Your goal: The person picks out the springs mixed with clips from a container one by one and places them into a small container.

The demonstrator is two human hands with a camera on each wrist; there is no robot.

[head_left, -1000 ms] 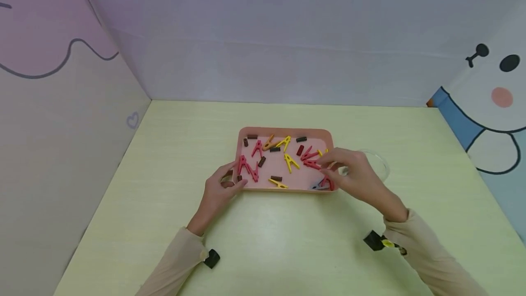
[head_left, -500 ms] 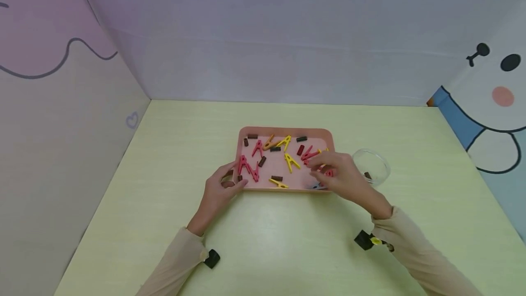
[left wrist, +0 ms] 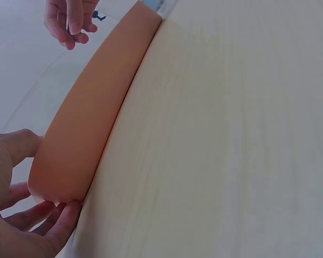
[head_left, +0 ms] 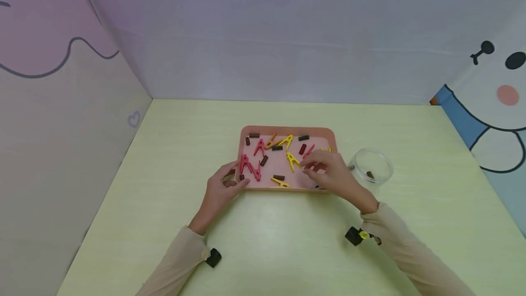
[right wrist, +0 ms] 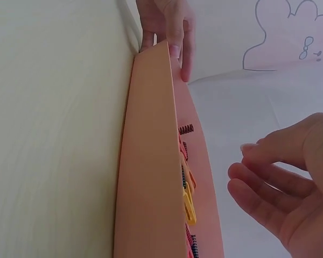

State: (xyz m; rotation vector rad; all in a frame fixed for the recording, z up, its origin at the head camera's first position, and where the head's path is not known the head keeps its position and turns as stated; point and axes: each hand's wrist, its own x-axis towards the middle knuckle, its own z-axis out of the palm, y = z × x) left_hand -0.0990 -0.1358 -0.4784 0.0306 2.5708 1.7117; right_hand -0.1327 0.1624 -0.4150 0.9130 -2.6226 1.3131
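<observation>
My left hand [head_left: 219, 188] grips the left end of a shallow pink tray [head_left: 289, 189], its thumb on the rim and its fingers around the outer wall, as the left wrist view also shows on the tray wall [left wrist: 91, 107]. In the tray lie pink clips [head_left: 259, 147], yellow clips [head_left: 292, 161], an orange clip [head_left: 270, 142] and several dark coil springs [head_left: 264, 161]. Over the tray's right part hovers my right hand [head_left: 332, 173], fingers loosely bent. In the right wrist view its thumb and fingertips stand apart, nothing visible between them. It hides some clips at the right end.
A clear round dish [head_left: 382, 177] stands right of the tray, with a dark spring [head_left: 370, 174] lying in it. The pale wooden table [head_left: 267, 241] extends around them. Printed cloth walls [head_left: 287, 58] rise at the back and sides.
My right hand has moved left over the tray from its right end, uncovering the clear dish and the spring in it. My left hand stays on the tray.
</observation>
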